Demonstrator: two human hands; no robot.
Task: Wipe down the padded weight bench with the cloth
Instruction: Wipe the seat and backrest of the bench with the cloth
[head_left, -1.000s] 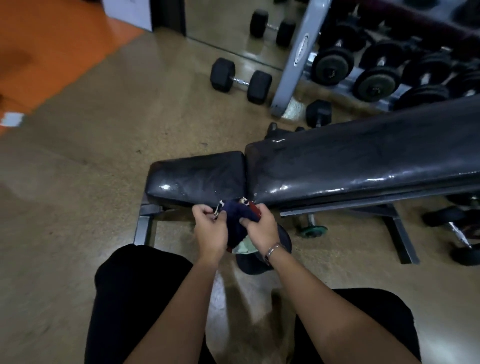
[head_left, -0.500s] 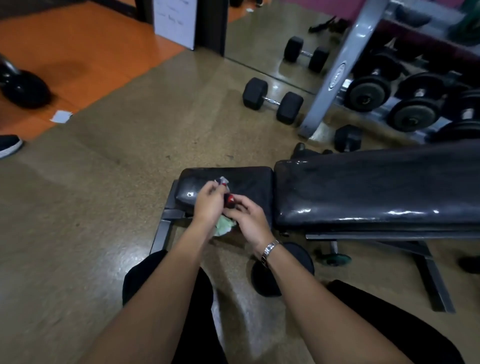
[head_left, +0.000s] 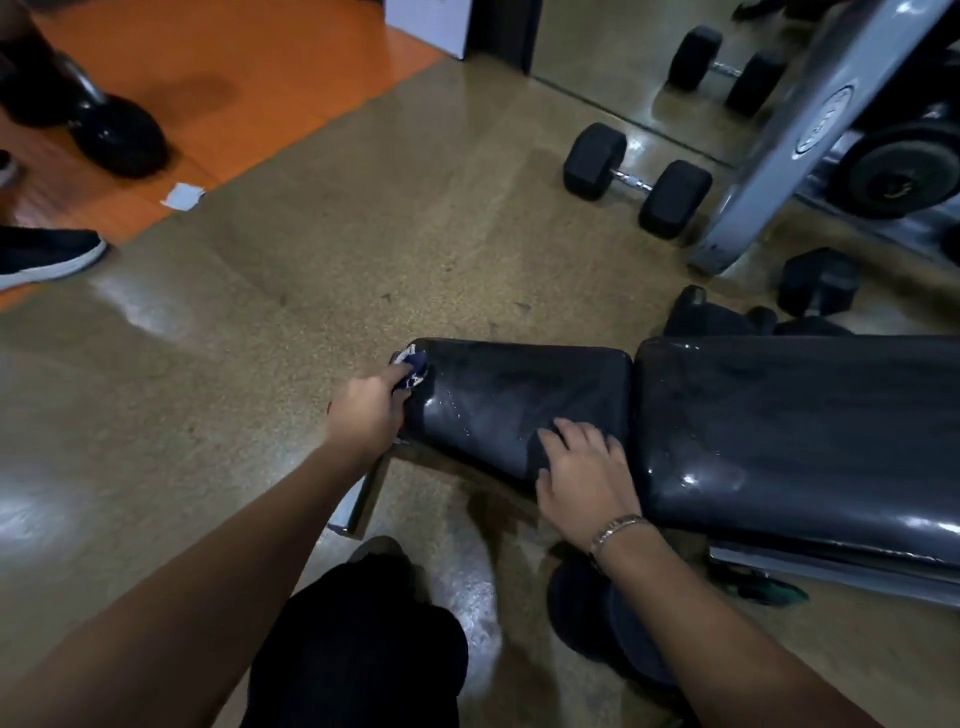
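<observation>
The black padded weight bench (head_left: 779, 415) lies across the right half of the view, its small seat pad (head_left: 514, 400) nearest me and glistening wet. My left hand (head_left: 366, 415) grips a bunched dark blue and white cloth (head_left: 413, 366) against the seat pad's far left corner. My right hand (head_left: 584, 480) rests flat on the near right part of the seat pad, fingers spread, holding nothing.
A black dumbbell (head_left: 636, 179) lies on the floor beyond the bench, beside a grey rack leg (head_left: 763, 171) with weights. Another dumbbell (head_left: 818, 280) sits behind the bench. A kettlebell (head_left: 117, 132) and someone's shoe (head_left: 47, 257) are at the left. My knees are below.
My hands have separated: the left carried the cloth to the seat pad's left end, and the right moved down onto the pad's near right part. The view shifted left.
</observation>
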